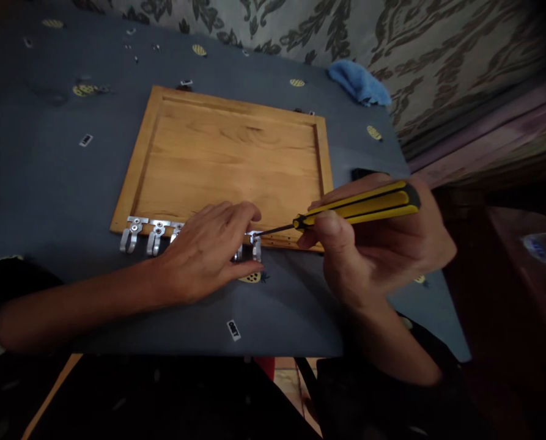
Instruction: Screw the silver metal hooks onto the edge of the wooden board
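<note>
My right hand [373, 244] is closed around a screwdriver [359, 205] with a yellow and black handle. Its thin shaft points left, and the tip meets the right end of a metal hook rail [158, 224]. That rail, with several silver double hooks, lies along the near edge of a framed wooden board [227, 159]. Across the rail's middle rests my left hand [213, 244], fingers stretched over it and thumb apart below, hiding some hooks. Small dark holes dot the board's near edge, right of the rail.
A blue-grey patterned cloth [282, 305] covers the table. Several tiny metal pieces [136, 59] lie at the far left. A blue rag [359, 82] sits by the patterned wall, and a dark object [368, 174] lies partly behind my right hand.
</note>
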Available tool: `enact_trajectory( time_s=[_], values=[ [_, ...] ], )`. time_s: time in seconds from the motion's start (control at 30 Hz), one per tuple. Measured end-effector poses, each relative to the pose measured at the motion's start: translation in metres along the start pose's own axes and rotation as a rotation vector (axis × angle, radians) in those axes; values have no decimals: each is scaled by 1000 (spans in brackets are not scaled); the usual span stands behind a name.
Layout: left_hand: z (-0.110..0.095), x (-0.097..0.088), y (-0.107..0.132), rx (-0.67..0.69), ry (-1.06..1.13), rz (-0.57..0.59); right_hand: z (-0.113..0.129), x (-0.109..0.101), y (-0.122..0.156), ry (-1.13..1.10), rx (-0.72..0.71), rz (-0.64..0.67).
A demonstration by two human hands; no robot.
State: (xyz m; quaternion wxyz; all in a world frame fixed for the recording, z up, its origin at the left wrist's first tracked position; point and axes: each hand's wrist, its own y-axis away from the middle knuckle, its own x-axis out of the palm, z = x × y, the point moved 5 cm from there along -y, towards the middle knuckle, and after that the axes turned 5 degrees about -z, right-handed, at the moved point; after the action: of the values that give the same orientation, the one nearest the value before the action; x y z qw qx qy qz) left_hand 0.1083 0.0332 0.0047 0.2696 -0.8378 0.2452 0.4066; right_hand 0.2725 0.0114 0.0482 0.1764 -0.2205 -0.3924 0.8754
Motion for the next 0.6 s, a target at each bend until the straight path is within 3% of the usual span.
enact_trajectory(
  time_s=[0.2, 0.53, 0.6],
  values=[
    [0, 0, 0, -5, 12, 4, 1, 3, -2, -28, -42, 37],
    [0, 0, 0, -15, 12, 8, 5, 5, -2, -58, 4, 98],
    [0, 0, 0, -13, 15, 8, 5, 6, -3, -91, 65, 121]
  ],
)
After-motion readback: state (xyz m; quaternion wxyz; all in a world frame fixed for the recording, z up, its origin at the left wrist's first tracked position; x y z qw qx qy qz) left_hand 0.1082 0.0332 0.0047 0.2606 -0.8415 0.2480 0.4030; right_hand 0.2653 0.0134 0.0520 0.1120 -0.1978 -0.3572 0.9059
